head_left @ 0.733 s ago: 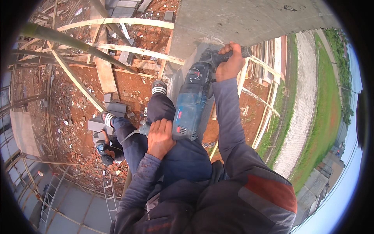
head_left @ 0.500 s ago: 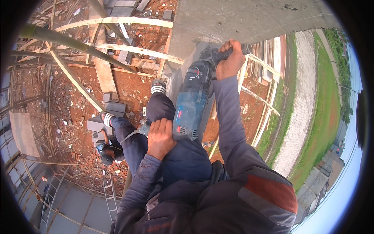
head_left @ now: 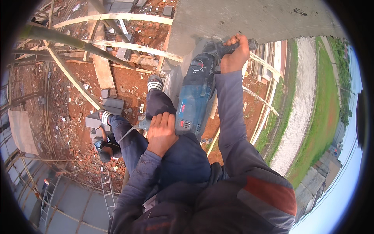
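A dusty blue and black rotary hammer drill [head_left: 196,95] lies lengthwise before me, its front end against the grey concrete [head_left: 249,17] at the top. My right hand [head_left: 237,54] is wrapped around the black side handle [head_left: 252,44] near the drill's front. At the rear end, my left hand [head_left: 162,132] is closed on the drill's back grip, which its fingers mostly hide. The drill body rests close above my thigh [head_left: 185,160]. The bit, and where it meets the concrete, cannot be made out.
Bamboo poles [head_left: 78,45] and wooden battens [head_left: 140,47] cross at the left. Far below, a person [head_left: 107,148] crouches on rubble-strewn red soil beside grey blocks [head_left: 113,103]. Ladders [head_left: 107,189] stand at lower left. A pale paved path [head_left: 298,117] and grass run along the right.
The drill's front end and my right hand have shifted slightly to the right. My left hand keeps its hold at the rear and has risen a little in view.
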Action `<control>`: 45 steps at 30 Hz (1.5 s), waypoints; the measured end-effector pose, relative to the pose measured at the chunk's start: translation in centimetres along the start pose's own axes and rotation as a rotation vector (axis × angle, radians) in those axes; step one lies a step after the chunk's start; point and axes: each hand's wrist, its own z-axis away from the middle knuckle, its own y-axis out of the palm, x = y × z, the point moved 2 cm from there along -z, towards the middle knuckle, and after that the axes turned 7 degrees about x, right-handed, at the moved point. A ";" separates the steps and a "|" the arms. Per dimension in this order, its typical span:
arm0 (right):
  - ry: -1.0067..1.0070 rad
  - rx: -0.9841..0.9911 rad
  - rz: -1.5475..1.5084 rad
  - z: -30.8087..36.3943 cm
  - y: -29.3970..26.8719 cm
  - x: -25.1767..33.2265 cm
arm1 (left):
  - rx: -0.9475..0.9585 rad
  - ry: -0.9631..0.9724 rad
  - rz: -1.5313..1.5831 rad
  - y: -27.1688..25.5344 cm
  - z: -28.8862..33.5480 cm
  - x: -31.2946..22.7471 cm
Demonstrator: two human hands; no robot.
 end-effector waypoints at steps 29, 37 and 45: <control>0.061 -0.059 0.084 -1.4 1.4 0.3 | 0.004 -0.021 0.083 0.0 -1.1 -0.2; 0.058 -0.018 0.081 -1.7 1.0 0.0 | -0.001 -0.018 0.065 0.4 -0.8 -0.3; 0.013 -0.030 0.078 -2.1 0.9 -0.8 | -0.061 -0.016 0.026 1.5 -1.3 0.3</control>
